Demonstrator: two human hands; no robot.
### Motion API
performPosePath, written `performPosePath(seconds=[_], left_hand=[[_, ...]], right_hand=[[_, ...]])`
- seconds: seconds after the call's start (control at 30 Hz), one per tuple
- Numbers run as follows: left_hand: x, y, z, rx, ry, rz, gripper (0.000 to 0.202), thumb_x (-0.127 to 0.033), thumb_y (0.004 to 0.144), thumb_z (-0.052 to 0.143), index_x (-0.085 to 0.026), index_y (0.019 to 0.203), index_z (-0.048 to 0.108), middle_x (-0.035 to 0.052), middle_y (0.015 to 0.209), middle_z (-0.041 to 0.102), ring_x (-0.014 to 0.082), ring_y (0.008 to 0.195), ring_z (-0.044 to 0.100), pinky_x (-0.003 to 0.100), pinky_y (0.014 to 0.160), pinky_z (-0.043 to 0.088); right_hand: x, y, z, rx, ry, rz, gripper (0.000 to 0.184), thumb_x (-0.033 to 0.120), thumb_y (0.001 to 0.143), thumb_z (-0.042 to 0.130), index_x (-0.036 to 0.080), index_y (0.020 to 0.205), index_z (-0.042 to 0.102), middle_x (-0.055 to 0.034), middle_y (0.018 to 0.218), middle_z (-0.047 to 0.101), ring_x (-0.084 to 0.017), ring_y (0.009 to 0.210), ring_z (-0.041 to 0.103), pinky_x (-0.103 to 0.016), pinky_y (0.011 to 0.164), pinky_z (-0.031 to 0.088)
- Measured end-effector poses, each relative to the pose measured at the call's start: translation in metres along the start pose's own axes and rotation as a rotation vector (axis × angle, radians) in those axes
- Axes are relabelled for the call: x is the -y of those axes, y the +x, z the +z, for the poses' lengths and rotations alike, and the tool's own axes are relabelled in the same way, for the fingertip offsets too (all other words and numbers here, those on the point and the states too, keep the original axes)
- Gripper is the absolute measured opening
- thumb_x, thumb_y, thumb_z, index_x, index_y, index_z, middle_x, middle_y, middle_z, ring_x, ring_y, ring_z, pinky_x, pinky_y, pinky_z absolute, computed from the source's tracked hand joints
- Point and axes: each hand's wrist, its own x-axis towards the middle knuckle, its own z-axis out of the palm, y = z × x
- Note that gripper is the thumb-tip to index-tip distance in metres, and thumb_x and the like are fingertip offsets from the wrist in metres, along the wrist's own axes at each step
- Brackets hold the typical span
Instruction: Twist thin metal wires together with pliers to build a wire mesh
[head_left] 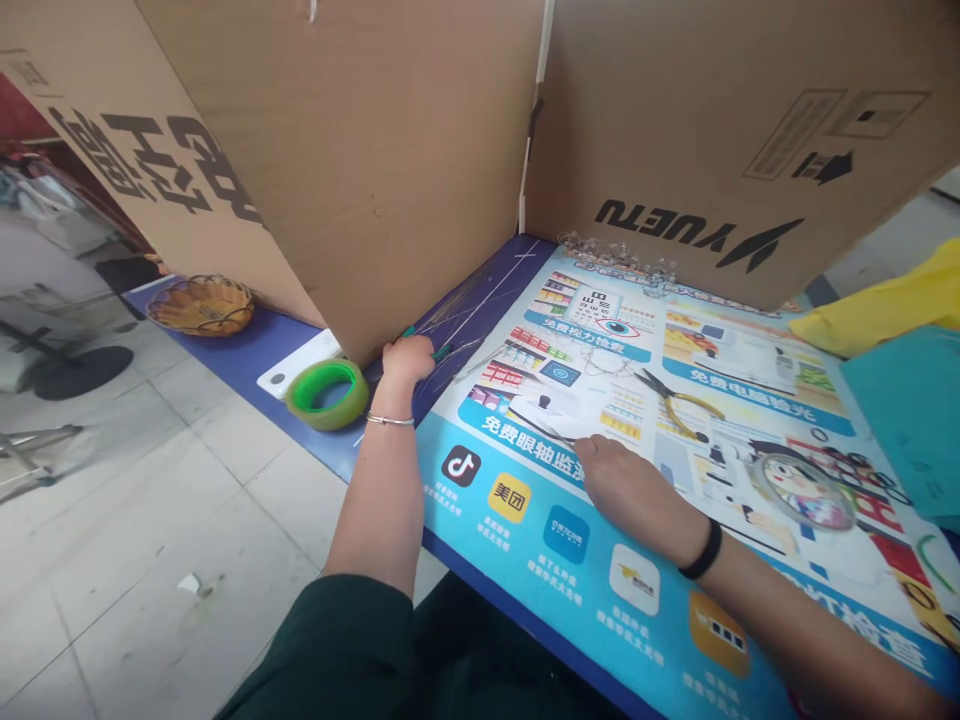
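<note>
Your L hand (pixel 409 358) is at the foot of the L cardboard panel (pixel 375 170), at a green-handled item (pixel 444 352), its green parts showing on either side of the hand; fingers are hidden, so can't tell if they're closed on it. Your R hand (pixel 609 475) is nearer you, over the printed poster (pixel 480 500), thumb & fingers pinched tog. on a thin tool (pixel 561 438), tip pointing L, twd the other hand. Just L of your L wrist: a tape roll (pixel 326 412) w/ a green core, next to a white flat case (pixel 301 366). Farther L, nr the edge of the blue surface (pixel 241 353), sits a woven basket (pixel 201 308). Beyond your R hand, yellow-handled pliers (pixel 679 402) lie on the poster, jaws pointing away & L. To their R, nr your R forearm, is a round dish (pixel 804 490) w/ a cartoon pic showing. Small clear pieces (pixel 619 255) are strung along the base of the R cardboard panel (pixel 660 130). Far R: yellow material (pixel 885 300) & a teal item (pixel 907 420), touching.
</note>
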Motion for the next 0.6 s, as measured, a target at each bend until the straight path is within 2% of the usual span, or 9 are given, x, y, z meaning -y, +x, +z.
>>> performPosePath(seconds=[0.17, 0.37, 0.43, 0.6], left_hand=[[0.001, 0.002, 0.001, -0.066, 0.013, -0.017, 0.024, -0.017, 0.076, 0.049, -0.021, 0.094, 0.064, 0.0104, 0.103, 0.067, 0.0271, 0.099, 0.059, 0.041, 0.084, 0.043], [-0.008, 0.006, 0.008, -0.189, 0.017, -0.012, 0.024, -0.021, 0.084, 0.044, -0.019, 0.102, 0.060, 0.0129, 0.111, 0.061, 0.0272, 0.108, 0.053, 0.040, 0.089, 0.039], [-0.015, 0.008, 0.011, -0.220, 0.010, -0.015, 0.024, -0.020, 0.085, 0.044, -0.018, 0.105, 0.058, 0.0139, 0.113, 0.060, 0.0273, 0.109, 0.052, 0.040, 0.090, 0.038], [-0.030, 0.013, 0.022, -0.287, -0.029, -0.031, 0.022, -0.017, 0.086, 0.043, -0.018, 0.103, 0.058, 0.0135, 0.113, 0.059, 0.0278, 0.111, 0.049, 0.041, 0.091, 0.036]], right_hand=[[-0.006, 0.004, 0.011, -0.040, 0.044, 0.002, 0.022, 0.001, 0.081, 0.035, 0.014, 0.091, 0.051, -0.0106, 0.089, 0.054, -0.022, 0.083, 0.054, -0.030, 0.070, 0.039], [-0.013, 0.010, 0.021, -0.019, 0.238, 0.103, 0.023, 0.009, 0.085, 0.031, 0.016, 0.096, 0.051, -0.0089, 0.093, 0.056, -0.018, 0.073, 0.057, -0.028, 0.059, 0.038], [-0.015, 0.008, 0.018, -0.096, 0.411, 0.153, 0.021, 0.019, 0.089, 0.032, 0.018, 0.096, 0.051, -0.0069, 0.091, 0.059, -0.018, 0.072, 0.058, -0.028, 0.060, 0.039], [-0.020, -0.005, 0.009, -0.435, 0.954, 0.135, 0.029, 0.040, 0.092, 0.035, 0.021, 0.087, 0.056, -0.0022, 0.074, 0.058, -0.014, 0.065, 0.054, -0.027, 0.059, 0.040]])
